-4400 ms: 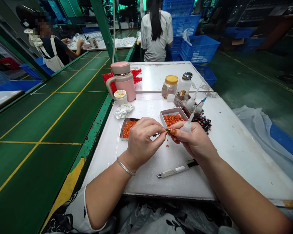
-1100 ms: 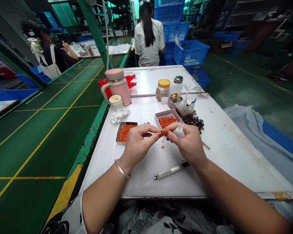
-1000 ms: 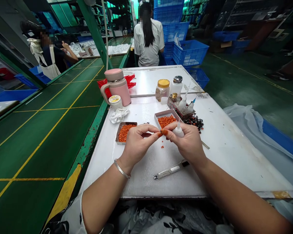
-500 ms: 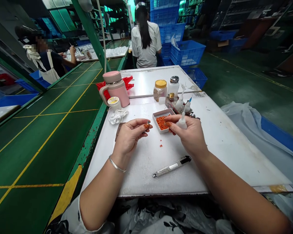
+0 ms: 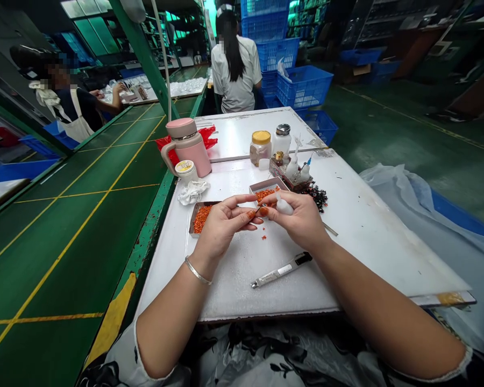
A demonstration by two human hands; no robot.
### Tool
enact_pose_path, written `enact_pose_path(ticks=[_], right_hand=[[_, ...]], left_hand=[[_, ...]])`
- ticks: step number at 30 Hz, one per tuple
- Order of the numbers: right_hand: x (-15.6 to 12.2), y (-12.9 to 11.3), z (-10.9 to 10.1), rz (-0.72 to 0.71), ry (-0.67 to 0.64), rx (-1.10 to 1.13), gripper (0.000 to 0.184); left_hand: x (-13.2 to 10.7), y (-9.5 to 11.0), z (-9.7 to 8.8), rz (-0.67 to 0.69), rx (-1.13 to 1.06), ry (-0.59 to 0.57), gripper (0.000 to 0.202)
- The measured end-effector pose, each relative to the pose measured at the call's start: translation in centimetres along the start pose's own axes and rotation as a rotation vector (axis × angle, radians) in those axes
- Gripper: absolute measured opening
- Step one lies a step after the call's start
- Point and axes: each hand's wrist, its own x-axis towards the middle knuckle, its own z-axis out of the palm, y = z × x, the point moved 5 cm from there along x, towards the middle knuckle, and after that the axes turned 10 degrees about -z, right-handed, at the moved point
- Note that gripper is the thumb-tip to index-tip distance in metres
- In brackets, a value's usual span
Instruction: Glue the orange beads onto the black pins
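Observation:
My left hand (image 5: 230, 219) is closed in a pinch on a tiny piece, mostly covered by the fingers. Against its fingertips come those of my right hand (image 5: 300, 215), so the two hands meet above the table. A small white squeeze bottle (image 5: 284, 206) is tucked in my right hand, held by the curled fingers. Just behind the hands stands a shallow box (image 5: 284, 184) of small orange pieces (image 5: 265, 194). A second box (image 5: 192, 228) with orange pieces (image 5: 201, 217) sits left of my left hand. A few loose orange bits (image 5: 263, 236) lie below the fingers.
A utility knife (image 5: 281, 270) lies in front. Black small parts (image 5: 317, 198) are heaped at right, beside a holder (image 5: 282, 174) with bottles. Jars (image 5: 260, 149), a pink mug (image 5: 193, 149) and crumpled tissue (image 5: 192, 192) stand farther back. Two people work beyond.
My right hand has moved left with the squeeze bottle, and my left hand slightly right, bringing the fingertips together. The left box of orange pieces has come into sight.

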Motion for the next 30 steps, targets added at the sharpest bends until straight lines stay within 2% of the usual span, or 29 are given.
enact_pose_path(ticks=[5,13,16,24,30], right_hand=[[0.0,1.1,-0.6,0.103,0.041,0.105,0.017],[0.1,1.5,-0.6,0.129,0.071,0.113,0.022],[0.0,1.5,-0.4,0.155,0.043,0.108,0.023],[-0.1,0.9,0.6,0.168,-0.050,0.137,0.023],[-0.2,0.6,0.9,0.187,-0.048,0.142,0.028]], left_hand=[[0.1,0.2,0.1,-0.012,-0.002,-0.027,0.034],[0.0,0.4,0.2,-0.018,-0.089,-0.060,0.021],[-0.1,0.5,0.2,-0.003,-0.098,-0.049,0.022],[-0.1,0.7,-0.5,0.100,-0.039,0.131,0.016],[-0.7,1.6,-0.8,0.314,0.129,0.268,0.009]])
